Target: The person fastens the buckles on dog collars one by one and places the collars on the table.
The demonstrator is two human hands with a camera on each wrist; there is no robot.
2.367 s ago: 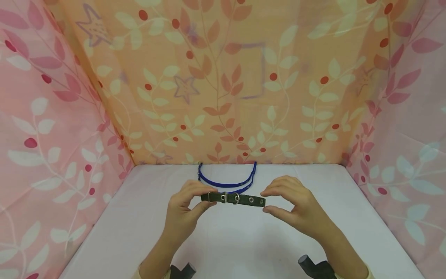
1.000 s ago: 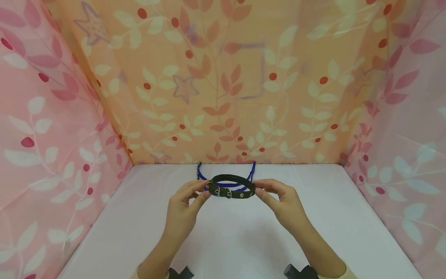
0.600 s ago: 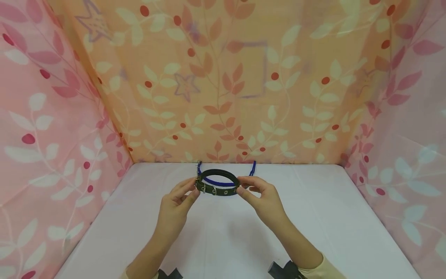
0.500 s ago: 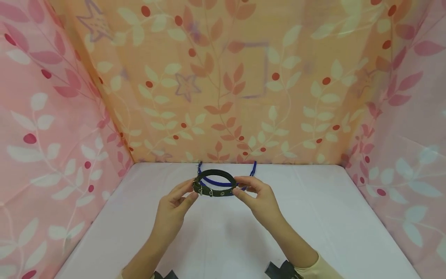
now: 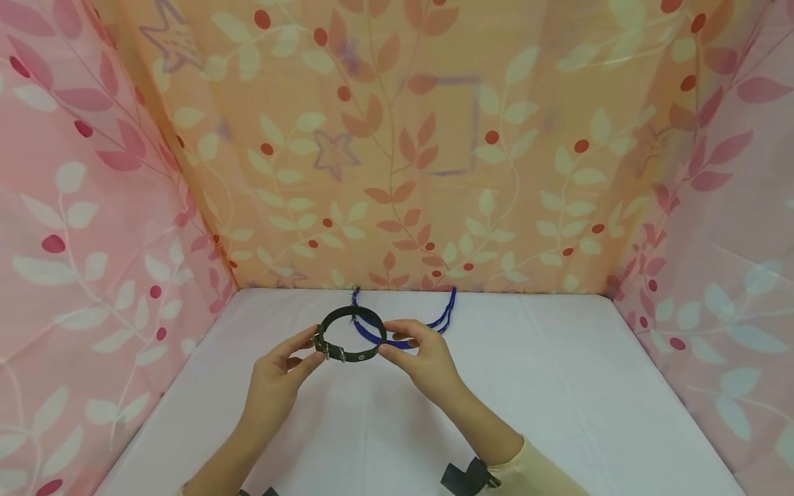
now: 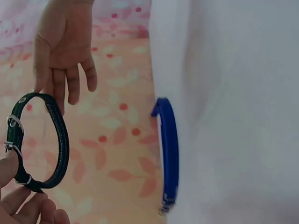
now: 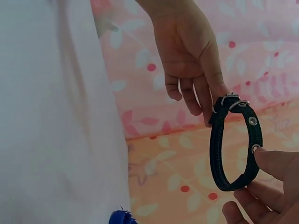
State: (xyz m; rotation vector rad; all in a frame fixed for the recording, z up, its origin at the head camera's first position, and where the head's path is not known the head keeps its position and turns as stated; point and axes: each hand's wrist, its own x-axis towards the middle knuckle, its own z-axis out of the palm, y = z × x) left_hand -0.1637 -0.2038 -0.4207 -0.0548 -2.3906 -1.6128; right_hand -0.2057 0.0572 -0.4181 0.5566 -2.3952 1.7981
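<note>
Dark green collar (image 5: 351, 335) — blue collar (image 5: 428, 324), white table (image 5: 558, 386), pink leaf-print walls (image 5: 87, 207)

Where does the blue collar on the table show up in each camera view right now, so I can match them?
Head: the blue collar lies on the white table by the back wall, just behind the hands.
Left wrist: it stands on end at centre, along the table's edge.
Right wrist: only a blue tip at the bottom edge.
Shared landmark: the dark buckled collar, pinched by both hands.
</note>
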